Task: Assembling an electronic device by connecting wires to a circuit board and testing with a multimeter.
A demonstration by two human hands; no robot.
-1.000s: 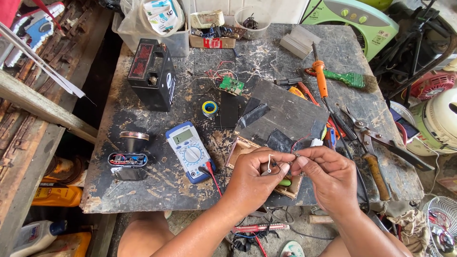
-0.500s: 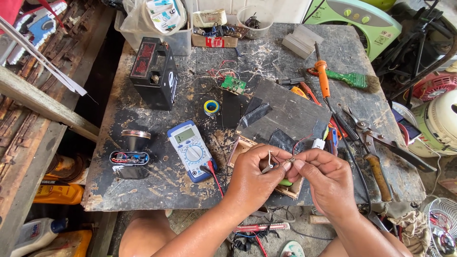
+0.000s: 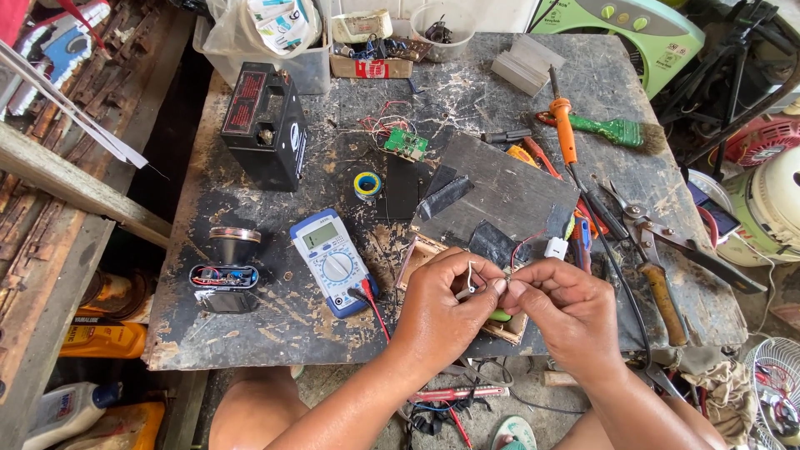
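Both hands meet at the table's 6 o'clock edge. Left hand point(image 3: 442, 304) pinches a thin white wire point(image 3: 472, 275) between thumb and forefinger; right hand point(image 3: 567, 308) nips its other end, fingers closed tight. Best bet: keep pinches close together, wrists braced on the wooden board point(image 3: 492, 196), multimeter point(image 3: 333, 260) at 9 o'clock within reach.

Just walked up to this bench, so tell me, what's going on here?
A person sits at a worn, cluttered workbench, both hands together at its near edge. The left hand and right hand pinch a small white wire between their fingers, above a small wooden frame. A blue multimeter lies just left of the hands, a black battery farther back, and an orange soldering iron to the right.
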